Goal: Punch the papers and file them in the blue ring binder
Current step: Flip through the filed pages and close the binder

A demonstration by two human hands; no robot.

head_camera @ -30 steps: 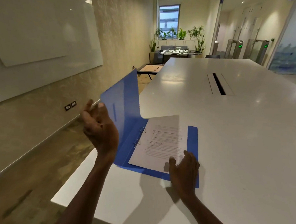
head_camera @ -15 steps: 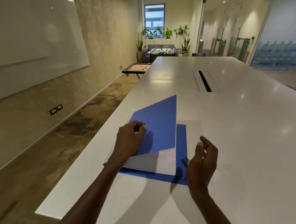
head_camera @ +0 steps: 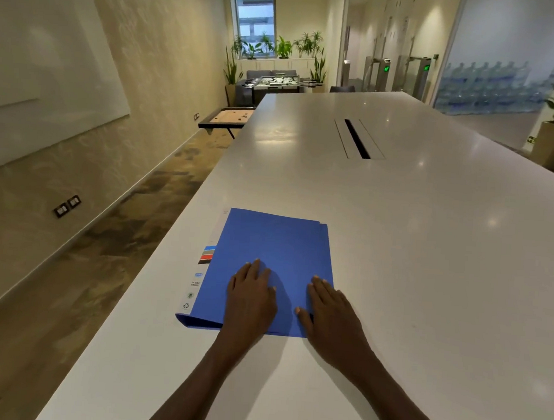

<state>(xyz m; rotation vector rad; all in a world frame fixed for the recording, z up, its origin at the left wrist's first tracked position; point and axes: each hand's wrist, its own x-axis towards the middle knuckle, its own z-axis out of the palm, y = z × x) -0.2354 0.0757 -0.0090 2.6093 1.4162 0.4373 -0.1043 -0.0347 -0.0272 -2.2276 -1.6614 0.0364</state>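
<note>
The blue ring binder (head_camera: pixel 276 246) lies closed and flat on the white table (head_camera: pixel 430 253), near its left edge, spine with a white label strip on the left. The papers are hidden inside it. My left hand (head_camera: pixel 251 298) rests palm down on the near part of the front cover, fingers spread. My right hand (head_camera: pixel 331 308) lies flat beside it on the cover's near right corner, partly over the table. Neither hand grips anything.
A cable slot (head_camera: pixel 357 138) is cut into the table further ahead. The table's left edge drops to carpeted floor beside a wall with a whiteboard (head_camera: pixel 42 72). A small game table (head_camera: pixel 229 118) and plants stand at the far end.
My left hand swung the upright front cover over the papers and down until the binder shut. Both hands now press flat on the closed cover.
</note>
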